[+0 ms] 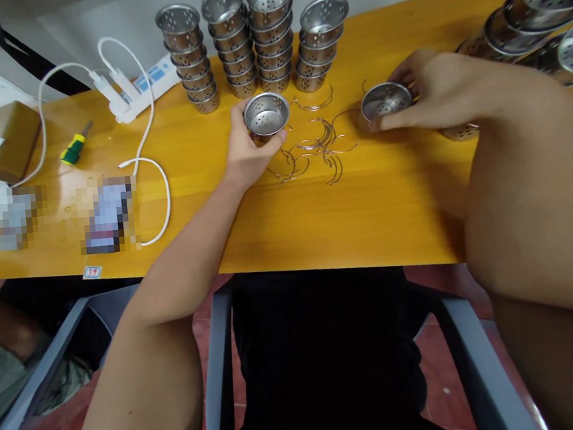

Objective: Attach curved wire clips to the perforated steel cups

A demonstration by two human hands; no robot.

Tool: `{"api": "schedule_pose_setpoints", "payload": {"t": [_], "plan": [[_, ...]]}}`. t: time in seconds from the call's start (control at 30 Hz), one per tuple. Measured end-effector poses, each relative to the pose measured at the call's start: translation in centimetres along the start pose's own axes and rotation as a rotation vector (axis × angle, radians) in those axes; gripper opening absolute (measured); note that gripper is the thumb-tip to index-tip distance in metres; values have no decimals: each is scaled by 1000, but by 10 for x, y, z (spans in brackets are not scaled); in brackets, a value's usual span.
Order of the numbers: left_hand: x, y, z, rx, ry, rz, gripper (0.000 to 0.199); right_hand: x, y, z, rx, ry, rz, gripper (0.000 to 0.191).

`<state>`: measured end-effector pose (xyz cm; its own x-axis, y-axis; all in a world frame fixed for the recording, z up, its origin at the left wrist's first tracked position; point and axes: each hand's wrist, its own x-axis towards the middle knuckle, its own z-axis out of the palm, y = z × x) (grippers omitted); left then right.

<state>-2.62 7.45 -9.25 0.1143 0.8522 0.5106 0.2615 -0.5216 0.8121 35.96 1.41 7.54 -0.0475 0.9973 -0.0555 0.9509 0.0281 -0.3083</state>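
Observation:
My left hand [251, 144] is closed around a perforated metal cup [266, 113], thumb at the near side and fingers at the left, its mouth facing up. Farther right, my right hand [423, 89] grips the rim of another perforated metal cup [385, 99], which tilts slightly. Whether this second cup touches the table cannot be made out. Between the two hands lies a loose pile of thin curved wire pieces [324, 138]. Behind them stand several stacks of the same cups [271, 42] near the wall.
More nested cups [515, 21] are at the far right, partly behind my right arm. To the left are a white power strip [145, 87] with cables, a green-yellow screwdriver [74, 146], a phone [109, 217] and a cardboard box [13, 138]. Another person's leg [5, 326] shows at lower left.

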Motion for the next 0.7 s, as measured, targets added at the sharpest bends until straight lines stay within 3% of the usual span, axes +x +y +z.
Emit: {"api": "schedule_pose_setpoints", "payload": {"t": [0.13, 0.23, 0.33, 0.43, 0.53, 0.63, 0.7], "plan": [[-6, 7, 0, 66, -42, 39, 86, -3, -12, -8, -65, -148, 24, 38], [-8, 10, 0, 92, -48, 39, 88, 3, -2, -2, -107, -198, -20, 42], [-5, 8, -1, 86, -52, 23, 90, 6, 5, 10, -111, -23, -218, 74], [-3, 7, -1, 77, -40, 12, 91, 1, -7, 28, 10, 136, -521, 71], [-3, 10, -1, 87, -39, 2, 90, -4, -28, 51, 0, 9, -676, 74], [-6, 14, -1, 103, -54, 22, 89, -2, -39, 71, -97, -140, -636, 82], [-7, 15, 0, 106, -67, 34, 89, 2, -38, 79, -101, -158, -609, 67]]}}
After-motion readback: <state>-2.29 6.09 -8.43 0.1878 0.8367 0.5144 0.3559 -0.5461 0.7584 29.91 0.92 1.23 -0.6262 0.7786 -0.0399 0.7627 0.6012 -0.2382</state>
